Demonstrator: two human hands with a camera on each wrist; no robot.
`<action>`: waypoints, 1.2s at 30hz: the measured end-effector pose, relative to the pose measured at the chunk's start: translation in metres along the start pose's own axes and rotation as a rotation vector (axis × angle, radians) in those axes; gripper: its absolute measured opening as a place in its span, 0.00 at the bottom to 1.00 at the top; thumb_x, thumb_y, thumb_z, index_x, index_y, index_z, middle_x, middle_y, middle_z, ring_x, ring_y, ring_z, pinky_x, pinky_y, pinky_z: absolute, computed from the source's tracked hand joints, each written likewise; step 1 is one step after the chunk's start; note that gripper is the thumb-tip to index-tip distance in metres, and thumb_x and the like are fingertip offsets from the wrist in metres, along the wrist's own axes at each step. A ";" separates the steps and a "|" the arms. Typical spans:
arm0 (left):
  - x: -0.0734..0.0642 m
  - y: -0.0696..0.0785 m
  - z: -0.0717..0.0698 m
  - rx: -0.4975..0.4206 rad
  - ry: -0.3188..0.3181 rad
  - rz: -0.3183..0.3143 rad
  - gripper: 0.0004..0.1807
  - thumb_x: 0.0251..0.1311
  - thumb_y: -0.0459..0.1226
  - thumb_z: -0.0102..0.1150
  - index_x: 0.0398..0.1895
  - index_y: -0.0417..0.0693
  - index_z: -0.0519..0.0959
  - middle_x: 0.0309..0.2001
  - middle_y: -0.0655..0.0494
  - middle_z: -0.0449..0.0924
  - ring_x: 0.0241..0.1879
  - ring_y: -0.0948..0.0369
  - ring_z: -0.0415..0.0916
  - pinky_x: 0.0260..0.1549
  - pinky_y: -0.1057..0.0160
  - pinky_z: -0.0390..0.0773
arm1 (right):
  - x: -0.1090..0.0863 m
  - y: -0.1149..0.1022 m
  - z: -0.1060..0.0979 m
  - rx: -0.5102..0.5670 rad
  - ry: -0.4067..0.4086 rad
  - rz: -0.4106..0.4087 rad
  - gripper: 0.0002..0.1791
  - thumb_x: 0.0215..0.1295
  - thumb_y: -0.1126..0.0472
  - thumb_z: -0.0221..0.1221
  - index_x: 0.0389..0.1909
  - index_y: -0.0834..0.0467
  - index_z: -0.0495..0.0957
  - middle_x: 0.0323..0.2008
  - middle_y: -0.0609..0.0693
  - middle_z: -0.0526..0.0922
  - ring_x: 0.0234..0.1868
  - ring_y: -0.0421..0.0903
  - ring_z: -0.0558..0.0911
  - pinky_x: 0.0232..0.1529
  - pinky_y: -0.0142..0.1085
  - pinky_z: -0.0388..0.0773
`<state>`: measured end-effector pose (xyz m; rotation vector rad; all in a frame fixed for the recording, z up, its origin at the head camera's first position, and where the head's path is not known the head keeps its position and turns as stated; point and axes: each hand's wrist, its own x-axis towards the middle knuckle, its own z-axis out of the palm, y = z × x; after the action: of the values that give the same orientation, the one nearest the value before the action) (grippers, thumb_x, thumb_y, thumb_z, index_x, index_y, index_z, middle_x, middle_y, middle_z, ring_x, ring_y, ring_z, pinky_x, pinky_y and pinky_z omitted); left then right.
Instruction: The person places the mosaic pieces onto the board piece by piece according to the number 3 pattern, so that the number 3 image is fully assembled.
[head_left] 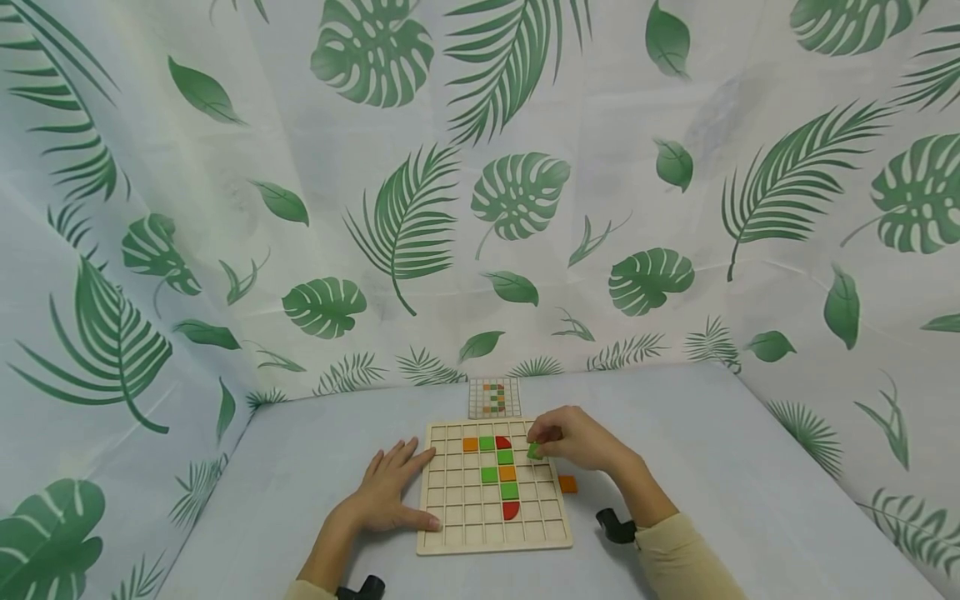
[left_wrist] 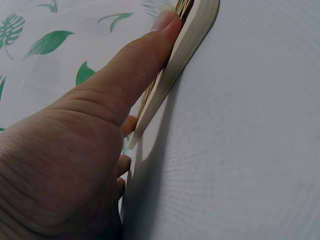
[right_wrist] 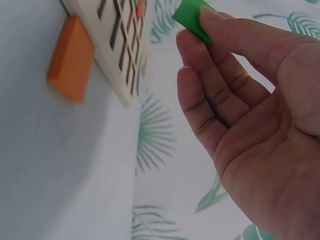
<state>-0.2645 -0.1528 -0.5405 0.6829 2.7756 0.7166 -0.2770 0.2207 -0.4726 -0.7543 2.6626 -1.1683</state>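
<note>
A wooden grid board point(head_left: 457, 533) lies on the table with several orange, green and red tiles in its cells. The red tiles point(head_left: 511, 510) have a rounded side. My left hand point(head_left: 382, 492) rests at the board's left edge with fingers spread, its thumb on the rim in the left wrist view. My right hand point(head_left: 577, 439) pinches a green tile point(right_wrist: 192, 19) between thumb and fingertips, over the board's upper right part. A loose orange tile point(head_left: 568, 484) lies on the table beside the board's right edge.
Behind the board is a small pattern card point(head_left: 495, 398) showing a grid with coloured squares. A pale cloth covers the table point(head_left: 660, 417). Leaf-printed curtains point(head_left: 517, 250) hang at the back and sides. A black wrist camera point(head_left: 617, 527) sits by the right sleeve.
</note>
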 end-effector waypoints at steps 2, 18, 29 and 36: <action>0.000 -0.001 0.000 -0.001 0.003 0.000 0.65 0.39 0.74 0.73 0.82 0.62 0.60 0.85 0.46 0.46 0.84 0.42 0.38 0.79 0.31 0.33 | 0.002 -0.002 0.004 0.006 -0.009 0.003 0.06 0.65 0.67 0.69 0.41 0.58 0.88 0.38 0.46 0.88 0.34 0.42 0.80 0.36 0.31 0.82; 0.000 -0.001 0.000 0.002 0.004 0.001 0.65 0.38 0.75 0.72 0.82 0.63 0.60 0.85 0.46 0.47 0.84 0.42 0.39 0.79 0.32 0.34 | 0.010 -0.012 0.028 0.013 -0.062 -0.039 0.06 0.67 0.68 0.67 0.42 0.57 0.88 0.40 0.47 0.89 0.40 0.42 0.82 0.43 0.31 0.83; 0.000 0.000 -0.001 -0.004 0.007 0.008 0.65 0.40 0.74 0.73 0.82 0.62 0.60 0.85 0.45 0.46 0.84 0.41 0.39 0.79 0.31 0.33 | 0.012 -0.019 0.038 -0.014 -0.102 -0.105 0.07 0.66 0.70 0.67 0.40 0.57 0.89 0.39 0.48 0.89 0.38 0.37 0.81 0.42 0.29 0.82; -0.001 0.001 -0.001 -0.007 0.007 0.009 0.65 0.39 0.74 0.73 0.82 0.62 0.60 0.85 0.45 0.47 0.84 0.41 0.39 0.79 0.31 0.33 | 0.013 -0.020 0.045 0.000 -0.136 -0.108 0.08 0.67 0.69 0.67 0.41 0.55 0.89 0.38 0.44 0.89 0.36 0.35 0.82 0.41 0.29 0.84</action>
<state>-0.2637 -0.1531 -0.5390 0.6938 2.7765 0.7312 -0.2660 0.1734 -0.4879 -0.9530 2.5386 -1.0985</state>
